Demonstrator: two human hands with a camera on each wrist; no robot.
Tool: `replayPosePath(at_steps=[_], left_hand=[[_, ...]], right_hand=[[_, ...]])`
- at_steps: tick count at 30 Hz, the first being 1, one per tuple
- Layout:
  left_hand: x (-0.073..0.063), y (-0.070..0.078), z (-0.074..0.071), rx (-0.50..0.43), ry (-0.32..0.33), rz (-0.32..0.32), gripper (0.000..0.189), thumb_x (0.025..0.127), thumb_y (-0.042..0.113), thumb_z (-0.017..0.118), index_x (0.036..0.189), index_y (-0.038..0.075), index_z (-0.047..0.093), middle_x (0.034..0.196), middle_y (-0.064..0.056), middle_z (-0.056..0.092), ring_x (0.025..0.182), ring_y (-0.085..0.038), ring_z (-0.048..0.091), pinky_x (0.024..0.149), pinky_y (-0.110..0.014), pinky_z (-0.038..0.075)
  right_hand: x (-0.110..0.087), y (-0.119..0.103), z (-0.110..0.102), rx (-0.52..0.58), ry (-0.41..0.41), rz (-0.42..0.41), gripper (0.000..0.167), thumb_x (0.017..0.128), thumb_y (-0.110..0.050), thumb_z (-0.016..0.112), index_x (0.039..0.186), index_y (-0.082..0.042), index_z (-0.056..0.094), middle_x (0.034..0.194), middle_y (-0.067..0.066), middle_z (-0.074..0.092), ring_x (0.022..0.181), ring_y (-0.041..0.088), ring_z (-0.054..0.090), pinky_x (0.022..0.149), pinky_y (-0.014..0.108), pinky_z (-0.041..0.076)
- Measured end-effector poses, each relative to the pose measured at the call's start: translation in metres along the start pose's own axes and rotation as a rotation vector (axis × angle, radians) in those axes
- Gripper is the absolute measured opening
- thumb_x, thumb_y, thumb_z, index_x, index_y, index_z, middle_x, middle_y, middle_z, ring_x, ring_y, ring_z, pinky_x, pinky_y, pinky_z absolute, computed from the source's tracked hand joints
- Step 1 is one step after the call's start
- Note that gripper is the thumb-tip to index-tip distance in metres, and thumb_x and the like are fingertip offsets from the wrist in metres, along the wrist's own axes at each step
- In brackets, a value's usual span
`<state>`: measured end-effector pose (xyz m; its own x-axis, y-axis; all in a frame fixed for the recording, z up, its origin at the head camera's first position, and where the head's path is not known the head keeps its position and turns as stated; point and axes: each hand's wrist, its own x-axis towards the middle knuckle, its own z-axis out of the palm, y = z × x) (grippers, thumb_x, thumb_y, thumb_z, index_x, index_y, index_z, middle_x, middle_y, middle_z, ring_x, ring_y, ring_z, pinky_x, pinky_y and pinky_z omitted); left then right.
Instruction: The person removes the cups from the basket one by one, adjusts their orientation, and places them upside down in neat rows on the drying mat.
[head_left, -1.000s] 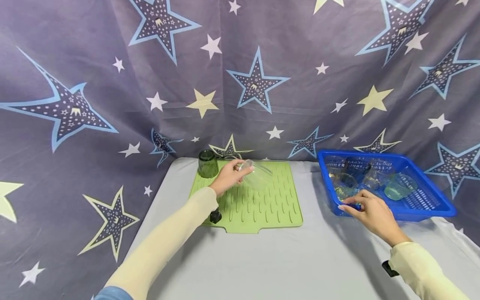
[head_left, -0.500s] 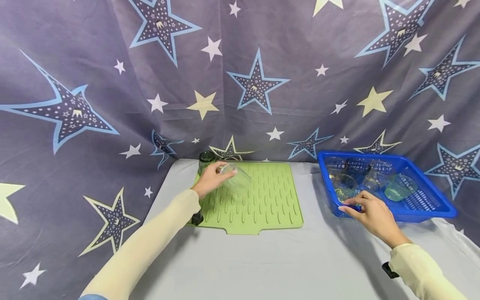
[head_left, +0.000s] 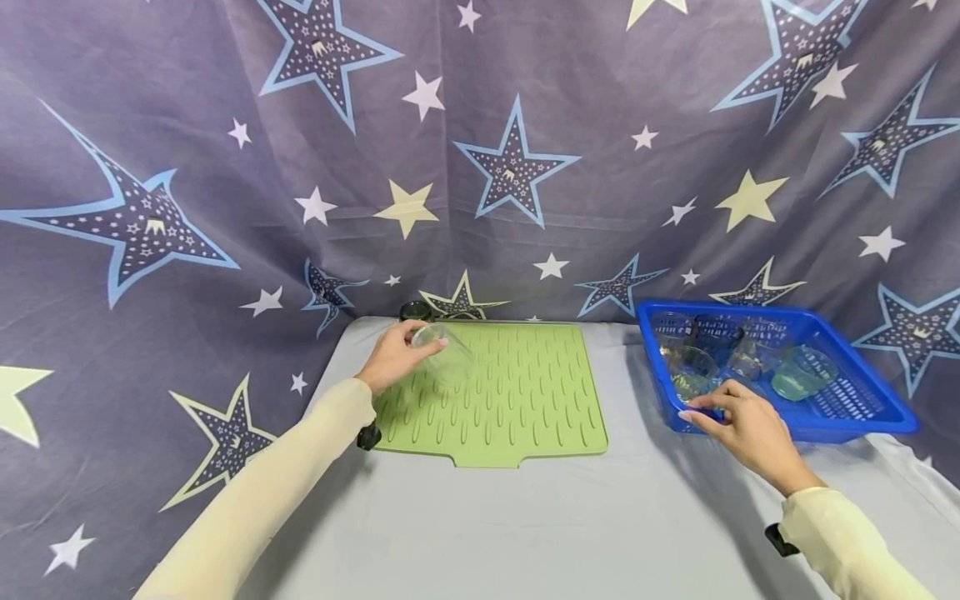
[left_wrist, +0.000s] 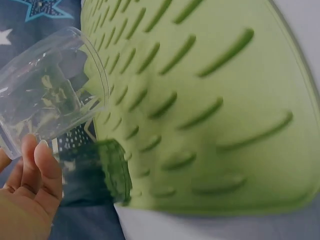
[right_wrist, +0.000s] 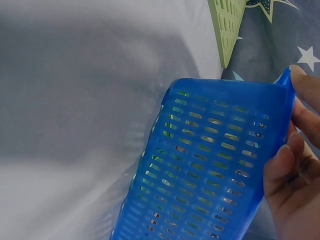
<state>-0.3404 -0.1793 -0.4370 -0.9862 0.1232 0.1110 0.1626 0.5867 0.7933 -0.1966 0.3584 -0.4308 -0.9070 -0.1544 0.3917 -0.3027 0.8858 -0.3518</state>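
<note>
My left hand grips a clear cup by its base end, tilted above the left part of a green ridged drying mat. In the left wrist view the clear cup hangs with its mouth toward the mat. Behind that hand a dark green glass stands on the mat's back left corner, mostly hidden in the head view. My right hand pinches the near left rim of a blue plastic basket, thumb outside, as the right wrist view also shows.
Inside the basket lie several glasses, among them a pale green glass and a clear glass. A starry curtain hangs right behind the white-covered table.
My left hand has moved left with the clear cup, from over the mat's middle to its left side, now covering most of the dark green glass. The right hand stays on the basket rim.
</note>
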Motion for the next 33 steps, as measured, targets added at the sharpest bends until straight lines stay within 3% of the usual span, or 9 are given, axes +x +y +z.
replayPosePath(at_steps=[6,11,18,23,33], left_hand=[[-0.003,-0.008,-0.015,0.069,0.039,-0.031,0.076,0.088,0.063,0.073,0.143,0.015,0.055,0.140,-0.013,0.051,0.115,-0.031,0.054,0.093,-0.051,0.049],[-0.005,-0.014,-0.021,0.135,0.056,-0.053,0.081,0.090,0.060,0.072,0.148,0.008,0.050,0.139,-0.020,0.050,0.121,-0.037,0.051,0.099,-0.056,0.046],[-0.007,-0.017,-0.029,0.260,0.067,-0.062,0.082,0.090,0.057,0.072,0.151,0.007,0.048,0.147,-0.022,0.045,0.130,-0.044,0.049,0.107,-0.061,0.041],[-0.007,-0.019,-0.031,0.358,0.046,-0.053,0.083,0.091,0.056,0.070,0.152,0.006,0.047,0.146,-0.024,0.044,0.129,-0.046,0.049,0.107,-0.062,0.041],[-0.004,-0.021,-0.026,0.418,0.030,-0.068,0.086,0.091,0.057,0.070,0.155,0.005,0.043,0.142,-0.024,0.043,0.120,-0.044,0.053,0.101,-0.062,0.045]], right_hand=[[0.000,-0.001,0.001,0.006,-0.004,0.002,0.023,0.091,-0.038,0.081,0.101,-0.018,0.082,0.086,-0.008,0.052,0.063,0.011,0.042,0.048,0.027,0.032],[0.001,-0.002,-0.002,0.014,-0.019,0.016,0.024,0.091,-0.040,0.080,0.101,-0.019,0.082,0.087,-0.007,0.053,0.064,0.011,0.043,0.048,0.027,0.032],[0.001,0.000,-0.002,0.040,-0.015,-0.002,0.022,0.091,-0.036,0.081,0.102,-0.017,0.082,0.088,-0.006,0.055,0.066,0.010,0.042,0.053,0.027,0.032],[-0.001,0.004,0.001,0.084,-0.007,-0.017,0.018,0.090,-0.030,0.082,0.102,-0.016,0.082,0.088,-0.006,0.054,0.067,0.010,0.041,0.057,0.027,0.033],[0.000,0.006,0.002,0.099,0.001,-0.023,0.018,0.090,-0.029,0.083,0.102,-0.016,0.082,0.088,-0.006,0.054,0.067,0.010,0.040,0.057,0.026,0.033]])
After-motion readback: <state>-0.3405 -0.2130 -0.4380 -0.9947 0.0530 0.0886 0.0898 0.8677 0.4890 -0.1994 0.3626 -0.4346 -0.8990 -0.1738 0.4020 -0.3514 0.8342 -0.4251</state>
